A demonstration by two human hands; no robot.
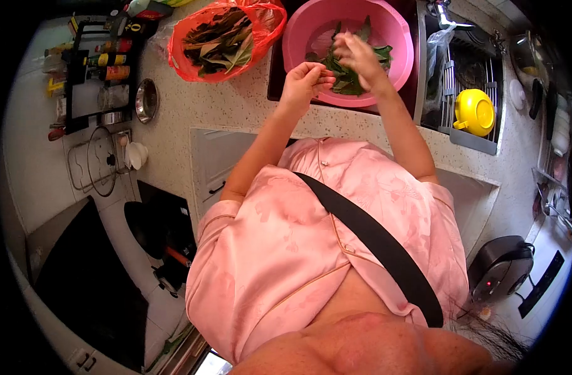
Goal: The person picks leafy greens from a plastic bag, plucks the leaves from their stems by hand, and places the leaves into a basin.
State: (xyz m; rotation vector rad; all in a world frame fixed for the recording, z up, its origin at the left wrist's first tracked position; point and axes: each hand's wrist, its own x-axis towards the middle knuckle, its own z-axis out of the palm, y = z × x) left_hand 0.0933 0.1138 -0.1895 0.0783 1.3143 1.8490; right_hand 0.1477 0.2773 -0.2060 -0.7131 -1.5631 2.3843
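Speckled kitchen tabletop (230,106) borders a pink basin (398,37) of green leaves (347,82); above it, the left hand (305,82) pinches narrowly, its hold impossible to tell, the right hand (363,62) loosely spread.

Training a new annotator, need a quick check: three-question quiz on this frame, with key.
1. Multiple choice: what stands left of the tub?
A) a blender
B) a red bag
C) a toaster

2. True or false: the yellow item is left of the tub.

3. Short answer: what lies in the tub, beneath the right hand?

Key:
1. B.
2. False; it is to the right.
3. Green leaves.
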